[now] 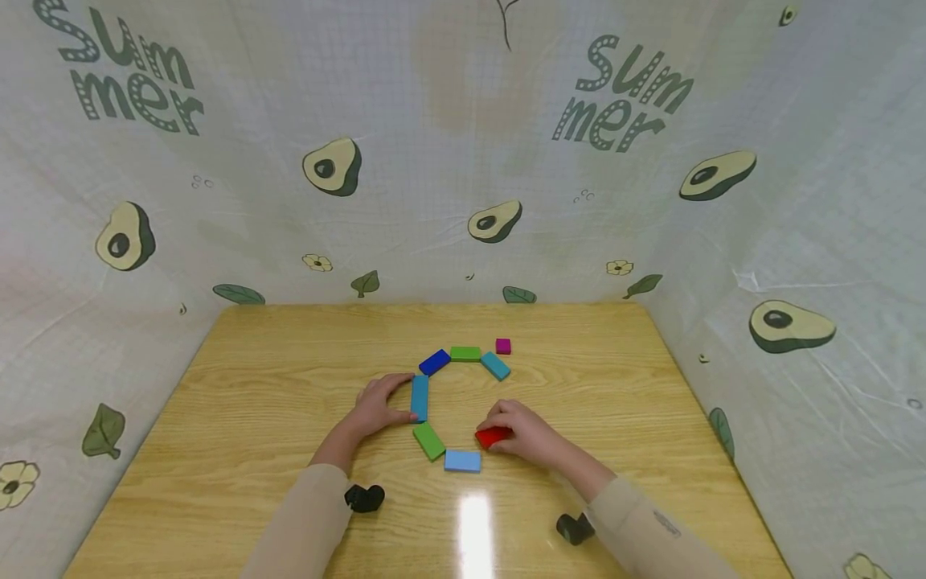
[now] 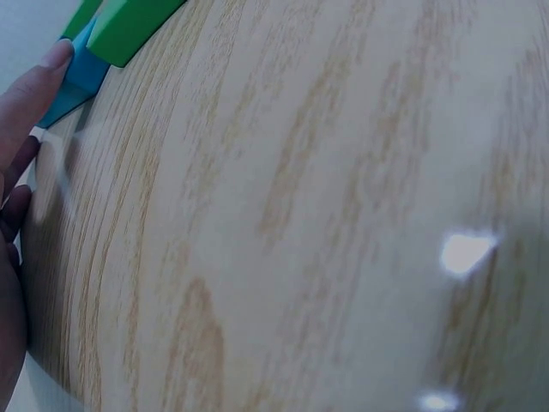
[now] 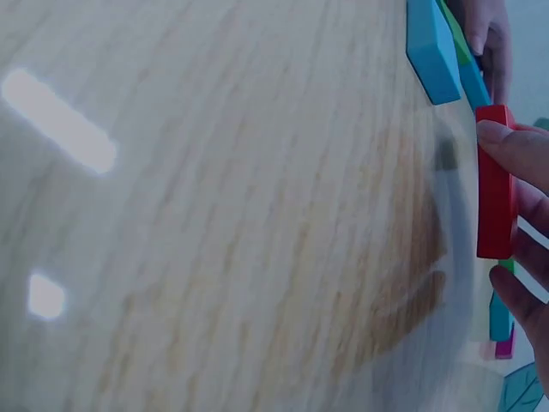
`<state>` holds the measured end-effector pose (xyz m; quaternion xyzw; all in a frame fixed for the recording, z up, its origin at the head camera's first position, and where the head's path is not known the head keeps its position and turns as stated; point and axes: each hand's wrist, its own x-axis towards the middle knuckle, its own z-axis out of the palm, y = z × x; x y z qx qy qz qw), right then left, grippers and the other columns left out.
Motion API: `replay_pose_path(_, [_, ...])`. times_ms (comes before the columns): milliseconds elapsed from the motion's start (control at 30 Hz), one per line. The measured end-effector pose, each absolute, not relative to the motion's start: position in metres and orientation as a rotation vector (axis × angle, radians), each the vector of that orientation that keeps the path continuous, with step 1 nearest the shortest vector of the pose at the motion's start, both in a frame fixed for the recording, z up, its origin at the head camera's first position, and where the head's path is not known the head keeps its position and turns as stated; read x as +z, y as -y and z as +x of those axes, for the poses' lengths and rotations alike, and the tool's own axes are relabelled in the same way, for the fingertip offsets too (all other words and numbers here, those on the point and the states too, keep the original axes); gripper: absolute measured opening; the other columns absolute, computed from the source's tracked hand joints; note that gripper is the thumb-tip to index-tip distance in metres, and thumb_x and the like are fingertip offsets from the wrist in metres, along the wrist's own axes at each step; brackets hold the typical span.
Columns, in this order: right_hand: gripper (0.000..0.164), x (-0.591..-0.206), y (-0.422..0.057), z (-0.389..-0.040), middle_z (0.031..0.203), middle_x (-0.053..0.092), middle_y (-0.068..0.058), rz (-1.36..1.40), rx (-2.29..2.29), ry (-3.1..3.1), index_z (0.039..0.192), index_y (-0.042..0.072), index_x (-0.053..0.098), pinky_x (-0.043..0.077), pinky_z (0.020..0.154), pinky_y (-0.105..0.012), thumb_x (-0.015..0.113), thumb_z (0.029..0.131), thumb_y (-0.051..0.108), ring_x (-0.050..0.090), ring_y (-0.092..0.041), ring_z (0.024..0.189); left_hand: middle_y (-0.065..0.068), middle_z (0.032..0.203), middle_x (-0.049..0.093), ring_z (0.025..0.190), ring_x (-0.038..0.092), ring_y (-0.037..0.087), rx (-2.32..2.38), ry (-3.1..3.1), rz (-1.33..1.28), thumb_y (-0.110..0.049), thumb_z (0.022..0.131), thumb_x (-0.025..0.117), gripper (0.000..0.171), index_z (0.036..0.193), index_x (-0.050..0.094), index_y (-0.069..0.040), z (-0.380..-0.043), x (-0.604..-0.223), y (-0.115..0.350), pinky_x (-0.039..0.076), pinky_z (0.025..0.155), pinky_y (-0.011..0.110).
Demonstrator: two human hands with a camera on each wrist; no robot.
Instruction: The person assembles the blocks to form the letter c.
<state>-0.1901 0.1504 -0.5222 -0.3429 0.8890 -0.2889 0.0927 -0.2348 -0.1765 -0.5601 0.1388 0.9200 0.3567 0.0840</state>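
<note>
Several wooden blocks form an open ring on the table. At the ring's left side is a blue block (image 1: 420,399), with my left hand (image 1: 378,404) holding it by thumb and finger near its two ends. My right hand (image 1: 526,433) pinches a red block (image 3: 495,193) between thumb and fingers, at the ring's lower right. Beside the red block lies a light blue block (image 1: 462,461). A green block (image 1: 429,441) sits between that one and the left-hand block. Along the top are a dark blue block (image 1: 435,362), another green block (image 1: 465,354) and a teal block (image 1: 495,366).
A small magenta cube (image 1: 503,346) lies just outside the ring at the upper right. The wooden table (image 1: 289,346) has a bright glare streak near its front. A printed cloth (image 1: 405,96) hangs behind and along the sides.
</note>
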Motion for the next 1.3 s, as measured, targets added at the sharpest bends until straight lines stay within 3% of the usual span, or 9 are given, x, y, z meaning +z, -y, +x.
replay_pose_path(633, [0.028,-0.531,-0.158,-0.18,0.104,0.058,0.008,-1.074,-0.827,-2.62,0.111,0.017,0.074,0.046,0.082,-0.03,0.079,0.083,0.014,0.053,-0.013,0.098,0.006,0.15,0.041,0.133,0.033,0.035,1.08,-2.725,0.407,-0.044,0.077,0.082,0.083,0.148,0.044,-0.022,-0.234,-0.56,0.177,0.022,0.103,0.06])
replay_pose_path(1300, [0.029,-0.529,-0.163,-0.176,0.106,0.058,0.008,-1.148,-0.742,-2.622,0.111,0.021,0.074,0.043,0.087,-0.036,0.079,0.083,0.019,0.052,-0.014,0.101,0.006,0.148,0.044,0.132,0.035,0.035,1.074,-2.74,0.413,-0.045,0.077,0.082,0.082,0.147,0.046,-0.021,-0.235,-0.56,0.175,0.024,0.102,0.06])
